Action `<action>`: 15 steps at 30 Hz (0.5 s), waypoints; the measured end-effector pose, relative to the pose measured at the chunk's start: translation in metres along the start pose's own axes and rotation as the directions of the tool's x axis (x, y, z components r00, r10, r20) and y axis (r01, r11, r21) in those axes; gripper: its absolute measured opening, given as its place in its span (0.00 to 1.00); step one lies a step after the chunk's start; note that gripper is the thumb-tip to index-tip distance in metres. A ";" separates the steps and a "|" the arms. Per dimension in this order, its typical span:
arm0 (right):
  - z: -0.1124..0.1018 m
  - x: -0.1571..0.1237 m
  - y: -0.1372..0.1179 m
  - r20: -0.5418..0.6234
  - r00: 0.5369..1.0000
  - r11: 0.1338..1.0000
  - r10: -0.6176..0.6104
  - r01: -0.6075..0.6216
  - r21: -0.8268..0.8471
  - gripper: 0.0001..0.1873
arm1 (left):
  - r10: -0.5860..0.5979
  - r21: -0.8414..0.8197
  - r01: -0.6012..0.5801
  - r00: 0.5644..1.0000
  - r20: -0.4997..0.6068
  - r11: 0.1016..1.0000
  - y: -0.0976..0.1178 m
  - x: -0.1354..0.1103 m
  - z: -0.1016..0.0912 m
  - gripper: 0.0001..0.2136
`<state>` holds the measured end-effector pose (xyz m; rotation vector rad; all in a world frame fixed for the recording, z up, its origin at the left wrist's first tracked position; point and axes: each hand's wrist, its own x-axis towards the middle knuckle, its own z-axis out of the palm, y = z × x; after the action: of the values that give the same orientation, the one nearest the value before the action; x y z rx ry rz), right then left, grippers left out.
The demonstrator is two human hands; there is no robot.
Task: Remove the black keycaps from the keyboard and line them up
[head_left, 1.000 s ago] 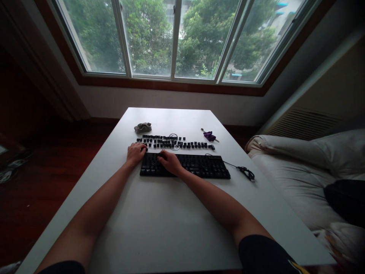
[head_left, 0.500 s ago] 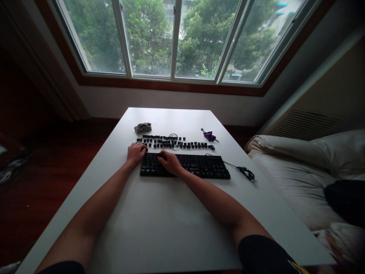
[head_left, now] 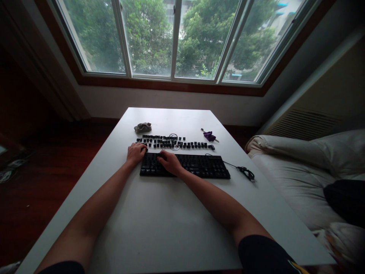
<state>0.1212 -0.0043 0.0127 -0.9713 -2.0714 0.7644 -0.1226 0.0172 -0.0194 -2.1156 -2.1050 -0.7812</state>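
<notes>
A black keyboard (head_left: pixel 205 166) lies on the white table, its left half partly covered by my right hand (head_left: pixel 170 161). That hand's fingers are pinched together low over the upper left keys; what they hold is too small and dark to make out. My left hand (head_left: pixel 136 153) rests at the keyboard's upper left corner, fingers curled around it and touching its edge. Behind the keyboard, loose black keycaps (head_left: pixel 196 145) stand in uneven rows. A thin wire loop (head_left: pixel 175 148) lies among them.
On the white table (head_left: pixel 159 220), a crumpled grey cloth (head_left: pixel 143 127) lies at the back left. A brush (head_left: pixel 202 130) and a purple cloth (head_left: pixel 210 136) are at the back right. The coiled cable (head_left: pixel 245 173) lies right of the keyboard. A pale sofa (head_left: pixel 285 171) stands to the right.
</notes>
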 end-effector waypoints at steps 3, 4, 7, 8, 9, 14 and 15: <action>-0.001 0.000 -0.001 0.001 1.000 1.000 0.001 -0.001 -0.005 0.09 | -0.007 -0.009 0.007 1.000 -0.001 1.000 0.001 0.000 -0.001 0.11; -0.001 0.000 -0.001 -0.001 1.000 1.000 0.001 -0.001 -0.008 0.09 | -0.008 -0.013 0.008 1.000 -0.003 1.000 0.002 0.000 -0.001 0.11; 0.000 0.000 0.000 -0.006 1.000 1.000 0.000 0.000 -0.012 0.09 | -0.007 -0.020 0.007 1.000 -0.004 1.000 0.002 0.000 0.000 0.10; 0.000 0.000 0.000 -0.008 1.000 1.000 -0.002 0.002 -0.012 0.09 | -0.004 -0.022 0.004 1.000 -0.004 1.000 0.001 0.000 0.000 0.10; 0.000 0.000 0.000 -0.009 1.000 1.000 -0.004 0.003 -0.011 0.09 | 0.000 -0.024 0.000 1.000 -0.006 1.000 0.001 0.000 0.000 0.10; 0.000 0.000 0.001 -0.011 1.000 1.000 -0.008 0.008 -0.004 0.09 | 0.021 -0.039 -0.022 1.000 -0.020 0.999 -0.001 0.001 0.002 0.10; 0.000 0.000 0.000 -0.011 1.000 1.000 -0.007 0.007 -0.004 0.09 | 0.021 -0.041 -0.022 1.000 -0.018 0.999 -0.001 0.001 0.002 0.10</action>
<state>0.1212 -0.0043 0.0122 -0.9680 -2.0670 0.7498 -0.1234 0.0185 -0.0212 -2.1398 -2.0723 -0.8446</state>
